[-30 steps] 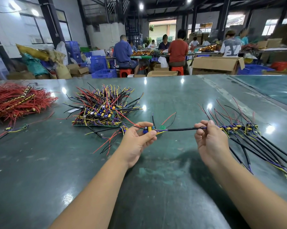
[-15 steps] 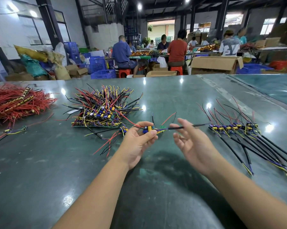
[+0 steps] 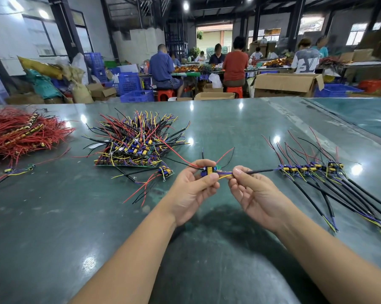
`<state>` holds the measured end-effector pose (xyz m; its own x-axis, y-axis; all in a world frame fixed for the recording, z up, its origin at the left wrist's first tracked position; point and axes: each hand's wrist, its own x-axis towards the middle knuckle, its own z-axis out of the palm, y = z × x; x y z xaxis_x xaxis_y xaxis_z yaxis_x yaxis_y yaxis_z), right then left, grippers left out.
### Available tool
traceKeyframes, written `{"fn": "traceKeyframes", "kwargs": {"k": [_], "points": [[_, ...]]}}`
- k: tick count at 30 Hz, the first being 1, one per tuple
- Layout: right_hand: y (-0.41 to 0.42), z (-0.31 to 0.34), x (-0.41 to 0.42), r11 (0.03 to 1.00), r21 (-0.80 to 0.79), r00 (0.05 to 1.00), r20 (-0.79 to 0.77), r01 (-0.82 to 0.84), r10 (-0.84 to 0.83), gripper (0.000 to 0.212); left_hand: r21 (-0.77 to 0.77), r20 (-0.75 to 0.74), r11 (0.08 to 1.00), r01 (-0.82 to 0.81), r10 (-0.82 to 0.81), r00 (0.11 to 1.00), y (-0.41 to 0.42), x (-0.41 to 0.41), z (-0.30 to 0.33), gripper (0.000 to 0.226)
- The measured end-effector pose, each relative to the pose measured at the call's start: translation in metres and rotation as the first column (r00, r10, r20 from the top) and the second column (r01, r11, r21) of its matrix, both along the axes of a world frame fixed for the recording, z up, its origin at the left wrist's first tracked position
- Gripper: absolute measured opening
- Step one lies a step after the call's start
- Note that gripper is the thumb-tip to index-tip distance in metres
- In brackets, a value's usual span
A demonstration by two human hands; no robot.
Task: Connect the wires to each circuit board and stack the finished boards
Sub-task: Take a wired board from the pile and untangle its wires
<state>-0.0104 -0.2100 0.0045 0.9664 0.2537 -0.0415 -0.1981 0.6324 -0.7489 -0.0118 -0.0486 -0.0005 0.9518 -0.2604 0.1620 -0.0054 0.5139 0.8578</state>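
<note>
A: What lies at the far left of the green table [image 3: 53,227]?

B: A heap of red wires [image 3: 20,132], and in front of it one small wired part [image 3: 9,171] lying alone. More to the middle there is a big pile of boards [image 3: 132,148] with wires of many colours standing out, red, yellow, purple and black. Just beside this pile, at its near right corner, one single board [image 3: 165,171] lies flat with its wires spread on the table.

A: And the hands?

B: They are in the centre, lifted above the table. The left hand [image 3: 192,189] grips a small circuit board [image 3: 209,170] between the thumb and the curled fingers; red and black wires rise from the board on its far side. The right hand [image 3: 254,194] is just beside it, on the right. Its thumb and first finger pinch the black cable [image 3: 259,171] near the place where purple and yellow wires come out toward the board. The other fingers of this hand are loosely bent under the cable.

A: Where does the cable go?

B: It goes to the right, and its end reaches the row of finished boards [image 3: 310,167] on the table. These boards lie side by side, and their long black cables run toward the near right edge
</note>
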Motion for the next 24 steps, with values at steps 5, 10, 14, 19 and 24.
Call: {"fn": "traceKeyframes", "kwargs": {"k": [5, 10, 14, 19, 24], "points": [[0.0011, -0.0027, 0.0006, 0.985, -0.134, 0.978, 0.190, 0.112, -0.086, 0.020, 0.014, -0.004, 1.000, -0.022, 0.022, 1.000, -0.0010, -0.0019, 0.0005, 0.025], [0.0059, -0.0042, -0.0004, 0.924, -0.278, 0.903, 0.407, 0.263, -0.135, 0.019, -0.084, -0.052, 0.995, -0.056, 0.052, 0.997, -0.0051, -0.0018, 0.0003, 0.023], [0.0053, -0.0025, -0.0022, 0.939, -0.259, 0.894, 0.439, 0.226, -0.093, 0.020, -0.123, -0.065, 0.990, -0.068, 0.060, 0.996, -0.0072, -0.0007, -0.0004, 0.026], [0.0032, -0.0018, -0.0030, 0.963, -0.233, 0.893, 0.450, 0.132, -0.013, 0.025, -0.114, -0.059, 0.992, -0.052, 0.046, 0.997, -0.0084, -0.0013, 0.0006, 0.026], [0.0029, -0.0081, 0.0017, 0.905, -0.298, 0.880, 0.452, 0.305, -0.147, 0.023, 0.022, -0.039, 0.996, -0.086, 0.087, 0.995, -0.0096, -0.0012, -0.0003, 0.019]]}}
